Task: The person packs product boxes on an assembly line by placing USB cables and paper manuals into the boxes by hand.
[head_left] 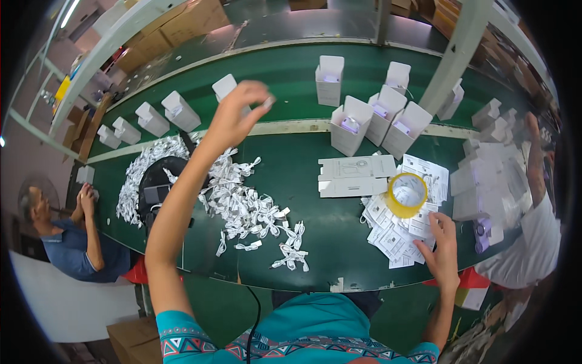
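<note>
Pinched between the left hand's (233,118) fingertips was something small, lifted above the pile of coiled white cables (242,203); light and floppy, best taken mid-coil. Right hand (441,249) lay open on thin, slippery paper leaflets (394,233).

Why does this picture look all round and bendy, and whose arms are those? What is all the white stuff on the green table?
The camera sits on a person's head and looks down, and its wide lens bends straight edges. The two arms from the bottom are that person's own. The left hand is raised above the green table, its fingers pinched on something small and white that I cannot make out. The right hand rests on a pile of printed paper slips. Beside them sits a yellow tape roll. The white heap is bundled white cables. Further back stand open white boxes, with a flattened box in front. Other people work at both sides.
</note>
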Demonstrator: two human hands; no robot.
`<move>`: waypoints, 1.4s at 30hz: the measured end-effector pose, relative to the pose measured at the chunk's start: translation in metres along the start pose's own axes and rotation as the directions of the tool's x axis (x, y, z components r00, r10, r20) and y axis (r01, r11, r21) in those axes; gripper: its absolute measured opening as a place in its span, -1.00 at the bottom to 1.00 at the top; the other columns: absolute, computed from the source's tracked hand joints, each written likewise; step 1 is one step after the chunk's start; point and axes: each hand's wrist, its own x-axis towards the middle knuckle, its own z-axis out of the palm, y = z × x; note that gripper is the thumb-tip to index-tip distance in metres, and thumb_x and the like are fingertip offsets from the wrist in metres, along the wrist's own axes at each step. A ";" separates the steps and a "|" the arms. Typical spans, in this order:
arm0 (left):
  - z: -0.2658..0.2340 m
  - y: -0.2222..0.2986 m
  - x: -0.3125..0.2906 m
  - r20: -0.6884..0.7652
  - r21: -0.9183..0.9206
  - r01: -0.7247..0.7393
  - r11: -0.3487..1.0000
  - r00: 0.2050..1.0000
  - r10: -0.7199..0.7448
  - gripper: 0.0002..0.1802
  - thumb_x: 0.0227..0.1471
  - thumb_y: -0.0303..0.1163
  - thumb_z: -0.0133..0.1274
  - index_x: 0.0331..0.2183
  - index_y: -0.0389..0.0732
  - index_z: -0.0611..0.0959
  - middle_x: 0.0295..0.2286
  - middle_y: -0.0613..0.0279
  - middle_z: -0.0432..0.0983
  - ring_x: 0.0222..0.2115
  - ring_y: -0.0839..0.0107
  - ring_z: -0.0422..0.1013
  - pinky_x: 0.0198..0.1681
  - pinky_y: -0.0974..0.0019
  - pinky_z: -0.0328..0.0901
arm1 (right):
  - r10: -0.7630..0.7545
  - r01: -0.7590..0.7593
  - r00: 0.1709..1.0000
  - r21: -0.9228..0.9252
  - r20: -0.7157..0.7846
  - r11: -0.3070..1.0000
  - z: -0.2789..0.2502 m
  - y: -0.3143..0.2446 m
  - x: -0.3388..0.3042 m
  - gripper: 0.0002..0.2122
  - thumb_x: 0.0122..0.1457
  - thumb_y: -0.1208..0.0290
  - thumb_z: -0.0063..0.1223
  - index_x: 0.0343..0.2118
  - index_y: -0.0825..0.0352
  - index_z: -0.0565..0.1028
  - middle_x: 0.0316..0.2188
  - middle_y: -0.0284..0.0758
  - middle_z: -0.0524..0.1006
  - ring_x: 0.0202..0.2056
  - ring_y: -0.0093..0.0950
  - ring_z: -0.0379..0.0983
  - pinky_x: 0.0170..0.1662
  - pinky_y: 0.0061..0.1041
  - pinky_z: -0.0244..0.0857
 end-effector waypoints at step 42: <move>0.059 -0.062 0.001 -0.152 -0.098 0.174 0.980 0.970 -0.188 -0.24 -0.20 -0.67 0.37 0.02 -0.09 0.37 -0.25 -0.11 0.55 -0.18 -0.24 0.49 -0.15 -0.10 0.38 | -0.521 0.533 0.844 -0.311 0.129 0.787 0.213 -0.203 0.330 -0.88 0.03 0.52 0.27 -0.33 0.36 0.65 -0.30 -0.13 0.67 -0.24 -0.13 0.69 -0.23 -0.22 0.62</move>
